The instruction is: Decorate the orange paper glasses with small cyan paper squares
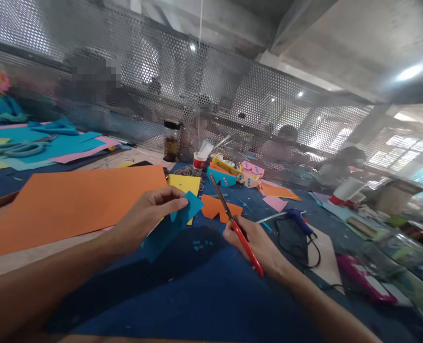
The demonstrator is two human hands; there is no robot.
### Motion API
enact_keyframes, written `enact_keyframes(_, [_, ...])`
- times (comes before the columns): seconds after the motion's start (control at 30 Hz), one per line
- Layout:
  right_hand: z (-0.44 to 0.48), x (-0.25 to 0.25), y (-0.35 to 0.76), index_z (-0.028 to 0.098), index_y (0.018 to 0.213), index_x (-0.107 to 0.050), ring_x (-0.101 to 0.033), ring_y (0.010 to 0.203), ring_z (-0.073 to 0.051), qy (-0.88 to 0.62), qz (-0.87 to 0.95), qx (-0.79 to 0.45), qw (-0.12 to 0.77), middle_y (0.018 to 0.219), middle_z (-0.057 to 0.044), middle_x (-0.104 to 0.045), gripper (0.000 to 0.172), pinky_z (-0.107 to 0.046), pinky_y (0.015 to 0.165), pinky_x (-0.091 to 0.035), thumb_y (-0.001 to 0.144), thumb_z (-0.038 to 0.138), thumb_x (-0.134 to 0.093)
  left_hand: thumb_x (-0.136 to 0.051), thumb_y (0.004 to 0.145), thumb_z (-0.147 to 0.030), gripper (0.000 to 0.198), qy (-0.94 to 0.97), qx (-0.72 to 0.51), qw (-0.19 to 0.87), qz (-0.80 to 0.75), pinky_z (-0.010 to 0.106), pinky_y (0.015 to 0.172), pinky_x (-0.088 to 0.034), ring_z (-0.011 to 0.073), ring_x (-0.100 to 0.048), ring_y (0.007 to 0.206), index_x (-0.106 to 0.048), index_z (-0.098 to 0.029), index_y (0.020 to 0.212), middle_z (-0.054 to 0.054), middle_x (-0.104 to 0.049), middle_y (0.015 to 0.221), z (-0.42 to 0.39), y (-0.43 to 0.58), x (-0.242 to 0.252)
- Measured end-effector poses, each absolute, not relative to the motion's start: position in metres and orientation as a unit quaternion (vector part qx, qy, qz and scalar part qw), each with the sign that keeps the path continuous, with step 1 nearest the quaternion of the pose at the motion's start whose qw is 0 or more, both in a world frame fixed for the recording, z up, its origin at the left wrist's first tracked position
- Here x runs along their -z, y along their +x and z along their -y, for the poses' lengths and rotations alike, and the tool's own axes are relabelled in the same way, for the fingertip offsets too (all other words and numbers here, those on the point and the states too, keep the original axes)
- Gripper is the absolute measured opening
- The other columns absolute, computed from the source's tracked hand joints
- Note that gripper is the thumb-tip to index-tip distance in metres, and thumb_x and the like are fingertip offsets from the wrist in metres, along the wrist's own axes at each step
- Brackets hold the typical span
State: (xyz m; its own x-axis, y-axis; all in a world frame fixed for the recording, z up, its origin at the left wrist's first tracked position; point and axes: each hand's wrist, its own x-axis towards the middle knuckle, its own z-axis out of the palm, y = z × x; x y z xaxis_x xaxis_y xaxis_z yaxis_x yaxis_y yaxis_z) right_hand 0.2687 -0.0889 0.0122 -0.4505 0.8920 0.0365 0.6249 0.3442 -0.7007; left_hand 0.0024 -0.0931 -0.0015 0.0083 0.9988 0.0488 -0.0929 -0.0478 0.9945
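My left hand (154, 209) pinches a piece of blue paper (168, 233) between thumb and fingers, above the dark blue table. Closed round the red handle of a pair of scissors (242, 238) is my right hand (256, 238). The blades point up and away, apart from the blue paper. Just beyond the blades lies an orange paper cutout (220, 209) with notched edges. Small blue paper scraps (201, 245) are on the table between my hands.
Orange sheets (83, 200) cover the left side, with grey-blue scissors (22, 149) behind them. At the back stand a dark-lidded jar (172, 141), a paper cup (199, 160) and dotted paper cutouts (222, 178). To the right lie a blue glue gun (300, 223) and its cable.
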Motion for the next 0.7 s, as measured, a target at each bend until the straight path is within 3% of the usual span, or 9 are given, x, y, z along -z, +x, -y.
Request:
enact_keyframes(0.33, [0.093, 0.000, 0.267, 0.021, 0.080, -0.050, -0.049, 0.065, -0.013, -0.496, 0.834, -0.185, 0.158, 0.074, 0.002, -0.057, 0.029, -0.026, 0.060, -0.027, 0.093, 0.046, -0.060, -0.082, 0.080, -0.048, 0.027, 0.520, -0.528, 0.469, -0.480, 0.020, 0.050, -0.040, 0.0110, -0.055, 0.058, -0.071, -0.023, 0.086, -0.004, -0.063, 0.070, 0.095, 0.001, 0.001])
enact_keyframes(0.7, [0.096, 0.005, 0.265, 0.021, 0.081, -0.049, -0.046, 0.062, -0.012, -0.491, 0.845, -0.140, 0.161, 0.075, 0.002, -0.058, 0.025, -0.026, 0.061, -0.023, 0.090, 0.040, -0.063, -0.079, 0.082, -0.047, 0.026, 0.535, -0.526, 0.449, -0.485, 0.025, 0.055, -0.043, 0.0156, -0.060, 0.064, -0.073, -0.023, 0.088, -0.002, -0.068, 0.075, 0.094, 0.002, 0.000])
